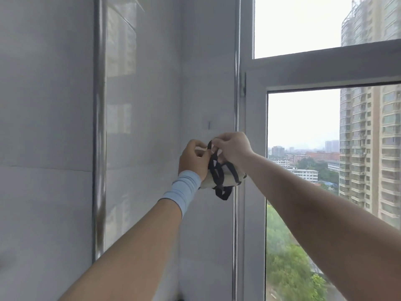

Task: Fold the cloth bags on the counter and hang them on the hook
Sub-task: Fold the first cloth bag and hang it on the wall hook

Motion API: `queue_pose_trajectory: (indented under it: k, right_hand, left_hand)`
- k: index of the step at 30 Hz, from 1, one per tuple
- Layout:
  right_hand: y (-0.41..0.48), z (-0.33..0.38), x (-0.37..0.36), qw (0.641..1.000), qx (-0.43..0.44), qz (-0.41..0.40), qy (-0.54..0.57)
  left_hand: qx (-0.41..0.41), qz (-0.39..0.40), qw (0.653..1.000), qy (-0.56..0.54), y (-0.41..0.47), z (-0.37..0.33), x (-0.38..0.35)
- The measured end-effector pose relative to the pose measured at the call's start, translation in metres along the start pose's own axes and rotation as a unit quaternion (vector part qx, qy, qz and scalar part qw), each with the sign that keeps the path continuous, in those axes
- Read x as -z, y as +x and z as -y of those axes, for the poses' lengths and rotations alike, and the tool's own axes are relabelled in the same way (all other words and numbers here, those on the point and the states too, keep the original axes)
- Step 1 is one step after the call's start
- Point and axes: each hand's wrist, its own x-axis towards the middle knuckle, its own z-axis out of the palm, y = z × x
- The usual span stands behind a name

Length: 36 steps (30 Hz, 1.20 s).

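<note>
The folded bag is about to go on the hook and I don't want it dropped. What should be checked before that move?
1. Folded bag bundled, strap wrapped round it: ok.
2. Left hand holds the bag: ok.
3. Right hand pinches the strap's top loop: ok.
4. Hook on the wall in view, nothing on it: ok.
5. Loop raised to the hook: not ok, it sits below it.
6. Loop open wide enough to slip on: cannot tell.
</note>
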Motion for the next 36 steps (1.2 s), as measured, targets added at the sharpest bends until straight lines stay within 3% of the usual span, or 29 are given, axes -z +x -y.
queue_pose_trajectory:
  k: [8, 14, 18, 27, 31, 36]
  right_hand:
    - [0.056, 0.014, -0.006, 0.993, 0.072, -0.089, -0.010]
    - [0.087, 0.014, -0.018, 0.988, 0.046, -0.112, -0.095]
    - [0.097, 0.003, -0.022, 0.981, 0.037, -0.131, -0.137]
    - [0.049, -0.033, -0.013, 0.979, 0.096, -0.083, -0.158]
    - [0.022, -0.053, -0.012, 0.971, 0.130, -0.037, -0.197]
    - [-0.002, -0.079, -0.014, 0.983, 0.088, -0.002, -0.164]
  left_hand:
    - [-0.081, -0.022, 0.995, 0.059, 0.066, -0.014, -0.007]
    - [-0.075, -0.028, 0.991, 0.112, 0.081, -0.011, -0.015]
    - [-0.035, 0.019, 0.997, 0.059, 0.084, 0.003, -0.016]
    - [0.010, 0.114, 0.992, 0.047, 0.058, 0.036, -0.006]
    - [0.007, 0.107, 0.993, 0.046, 0.051, 0.035, 0.000]
    - [-0.035, 0.076, 0.989, 0.122, 0.034, 0.033, -0.001]
